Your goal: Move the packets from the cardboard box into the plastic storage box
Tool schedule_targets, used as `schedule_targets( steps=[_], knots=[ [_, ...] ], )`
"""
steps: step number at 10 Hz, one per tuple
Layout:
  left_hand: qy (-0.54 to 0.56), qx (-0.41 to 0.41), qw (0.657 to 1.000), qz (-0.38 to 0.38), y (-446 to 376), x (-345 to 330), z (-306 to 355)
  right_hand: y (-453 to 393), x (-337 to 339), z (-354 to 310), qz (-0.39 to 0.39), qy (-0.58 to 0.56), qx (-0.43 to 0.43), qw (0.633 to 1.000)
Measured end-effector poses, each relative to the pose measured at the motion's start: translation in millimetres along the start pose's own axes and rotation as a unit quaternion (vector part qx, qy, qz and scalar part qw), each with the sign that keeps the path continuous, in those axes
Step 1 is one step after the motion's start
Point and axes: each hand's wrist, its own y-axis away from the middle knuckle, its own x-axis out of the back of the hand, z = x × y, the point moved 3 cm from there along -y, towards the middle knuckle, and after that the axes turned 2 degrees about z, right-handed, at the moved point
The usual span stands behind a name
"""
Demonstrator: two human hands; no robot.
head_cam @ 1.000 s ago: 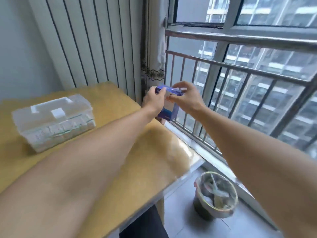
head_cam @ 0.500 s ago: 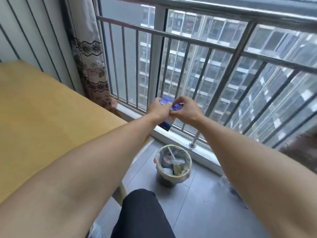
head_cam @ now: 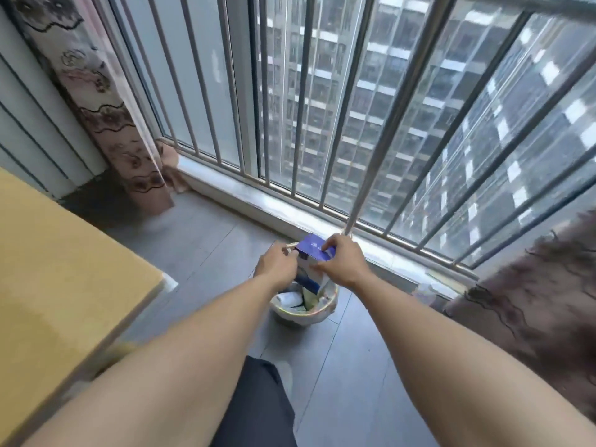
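Left hand (head_cam: 280, 263): gripping blue cardboard box (head_cam: 314, 257)
Right hand (head_cam: 343, 261): gripping box top
Box: held above lined bin (head_cam: 304, 306) on floor

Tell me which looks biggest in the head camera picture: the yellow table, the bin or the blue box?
1. yellow table, biggest, though it is nearer the camera.
2. bin.
3. blue box, partly hidden by the left hand and right hand.

Head view, forward and downward
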Motion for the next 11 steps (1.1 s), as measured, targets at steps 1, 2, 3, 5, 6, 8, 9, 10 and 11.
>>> schedule_targets(
  steps=[1, 2, 3, 5, 6, 8, 9, 10, 11],
  knots=[
    [-0.011, 0.022, 1.0, -0.001, -20, -8, -24, -17, -32, 21, -0.025, 0.017, -0.015, 0.999],
    [-0.007, 0.043, 0.999, -0.003, -36, -13, -43, -32, -65, 37, -0.047, 0.023, -0.033, 0.998],
    [-0.004, 0.055, 0.998, -0.001, -51, -17, -57, -45, -95, 49, -0.06, 0.026, -0.062, 0.996],
    [-0.007, 0.077, 0.997, -0.008, -68, -24, -76, -65, -131, 60, -0.072, 0.051, -0.098, 0.991],
    [-0.02, 0.091, 0.995, -0.019, -77, -28, -83, -71, -141, 61, -0.078, 0.075, -0.095, 0.99],
    [-0.047, 0.084, 0.994, -0.051, -87, -43, -92, -76, -163, 78, -0.128, 0.124, -0.082, 0.981],
    [-0.065, 0.075, 0.994, -0.048, -90, -45, -94, -75, -169, 83, -0.167, 0.148, -0.062, 0.973],
    [-0.069, 0.073, 0.994, -0.036, -92, -42, -92, -75, -164, 82, -0.173, 0.155, -0.076, 0.97],
    [-0.06, 0.068, 0.996, -0.018, -87, -40, -84, -76, -157, 79, -0.164, 0.161, -0.063, 0.971]
  ],
)
